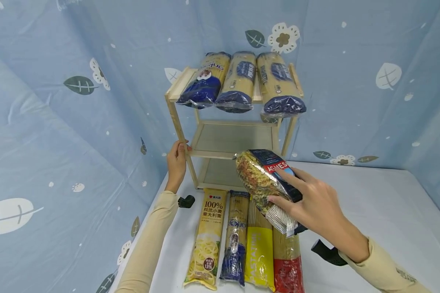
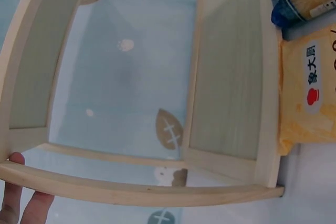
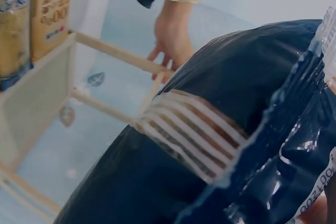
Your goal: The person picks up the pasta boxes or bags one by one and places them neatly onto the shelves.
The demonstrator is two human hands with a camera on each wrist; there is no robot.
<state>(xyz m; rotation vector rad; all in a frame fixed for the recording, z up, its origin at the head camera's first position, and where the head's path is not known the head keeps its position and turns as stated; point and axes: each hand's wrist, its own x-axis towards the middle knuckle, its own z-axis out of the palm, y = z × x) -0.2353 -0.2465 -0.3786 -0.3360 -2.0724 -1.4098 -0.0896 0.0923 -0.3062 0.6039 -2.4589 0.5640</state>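
Observation:
My left hand (image 1: 177,165) grips the left front post of a wooden shelf rack (image 1: 214,154) at about the middle tier. In the left wrist view, that post (image 2: 131,192) crosses the bottom, with a few fingertips (image 2: 37,205) showing at its left end. On the right, my right hand (image 1: 317,203) holds a bag of spiral pasta (image 1: 254,177), tilted in the air before the rack's lower tiers. Its dark blue wrapping (image 3: 262,66) fills much of the right wrist view and hides most of that hand.
Three spaghetti packs (image 1: 238,77) lie side by side on the top tier. In front of the rack, several long pasta packs (image 1: 209,236) lie in a row on the white table (image 1: 370,211). Blue patterned cloth (image 1: 132,61) hangs behind and at the sides.

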